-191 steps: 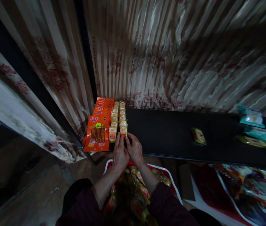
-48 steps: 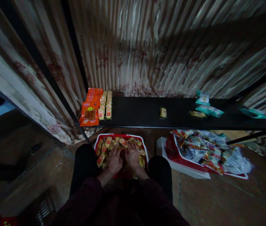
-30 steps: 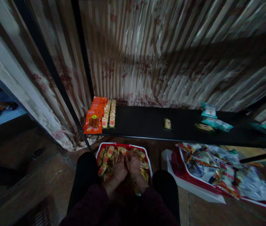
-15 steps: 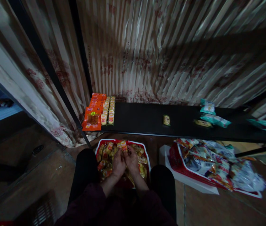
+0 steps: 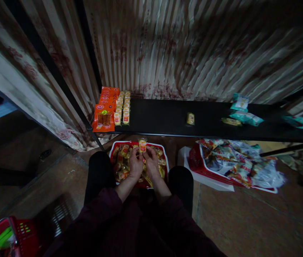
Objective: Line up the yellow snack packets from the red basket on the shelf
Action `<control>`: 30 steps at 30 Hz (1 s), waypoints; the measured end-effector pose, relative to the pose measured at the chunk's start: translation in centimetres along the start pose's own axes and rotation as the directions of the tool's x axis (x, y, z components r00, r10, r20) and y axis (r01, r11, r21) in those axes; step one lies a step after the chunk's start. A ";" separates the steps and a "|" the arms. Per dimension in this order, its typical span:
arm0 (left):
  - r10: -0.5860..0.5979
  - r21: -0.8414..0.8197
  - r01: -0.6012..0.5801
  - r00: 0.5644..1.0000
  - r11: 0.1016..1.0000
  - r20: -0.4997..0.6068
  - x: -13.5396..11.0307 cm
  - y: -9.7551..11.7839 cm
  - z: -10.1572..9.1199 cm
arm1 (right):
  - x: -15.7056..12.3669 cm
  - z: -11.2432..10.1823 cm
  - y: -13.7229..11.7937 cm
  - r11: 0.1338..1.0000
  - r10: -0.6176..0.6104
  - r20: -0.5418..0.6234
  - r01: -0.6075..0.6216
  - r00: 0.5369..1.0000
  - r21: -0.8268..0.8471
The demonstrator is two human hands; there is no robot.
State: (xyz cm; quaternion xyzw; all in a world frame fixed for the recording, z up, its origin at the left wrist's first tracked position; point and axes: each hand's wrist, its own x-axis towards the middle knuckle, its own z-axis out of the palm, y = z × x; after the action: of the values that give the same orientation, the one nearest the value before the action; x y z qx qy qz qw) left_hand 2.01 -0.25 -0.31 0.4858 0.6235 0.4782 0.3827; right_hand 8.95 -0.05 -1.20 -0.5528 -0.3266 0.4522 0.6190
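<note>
A small wrapped snack cake (image 5: 142,145), yellow with a red label, is held upright between both hands. My left hand (image 5: 135,163) grips its left side with closed fingers, and my right hand (image 5: 152,163) pinches the right side. Below them is a red basket with a white rim (image 5: 165,151), full of similar wrapped cakes (image 5: 122,152). On the black shelf (image 5: 157,116) ahead, two rows of the same cakes (image 5: 126,109) stand beside overlapping orange snack packets (image 5: 104,116).
A single wrapped piece (image 5: 190,119) and turquoise packets (image 5: 246,118) lie farther right on the shelf. Another red basket (image 5: 195,160) of bagged snacks sits on the floor at right. A third basket (image 5: 28,232) is at lower left. A striped curtain (image 5: 151,53) hangs behind.
The view has tilted down, so the shelf and baskets sit higher in the picture. Both hands have raised the snack cake clear of the others, and it now stands upright between my fingertips.
</note>
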 end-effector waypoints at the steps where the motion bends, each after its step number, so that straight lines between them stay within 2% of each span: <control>1: -0.006 0.002 0.006 1.000 1.000 0.001 0.0 0.1 0.0 | -0.1 0.0 -0.1 1.000 0.000 -0.003 0.000 1.000 0.011; 11: -0.014 -0.014 0.014 1.000 1.000 0.016 -0.1 0.0 -0.2 | -0.5 0.3 -1.1 0.991 0.066 -0.073 -0.057 0.995 0.121; 17: 0.008 -0.015 -0.008 1.000 1.000 0.021 0.0 0.2 -0.2 | -0.4 0.2 -1.2 0.983 0.072 -0.060 -0.060 0.996 0.172; 25: -0.003 0.039 0.001 1.000 0.999 0.031 -0.1 0.7 -0.3 | -0.4 0.2 -1.1 0.998 -0.001 -0.050 0.004 0.999 0.060; 30: 0.019 0.049 -0.020 1.000 0.999 0.010 0.1 1.0 0.0 | -0.4 0.2 -0.9 0.996 0.022 -0.067 -0.016 0.998 0.090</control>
State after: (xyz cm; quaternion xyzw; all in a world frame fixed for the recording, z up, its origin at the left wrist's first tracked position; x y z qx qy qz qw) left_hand 2.26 -0.06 0.68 0.5033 0.6287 0.4641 0.3688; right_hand 8.81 -0.38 -0.23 -0.5427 -0.2797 0.4532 0.6495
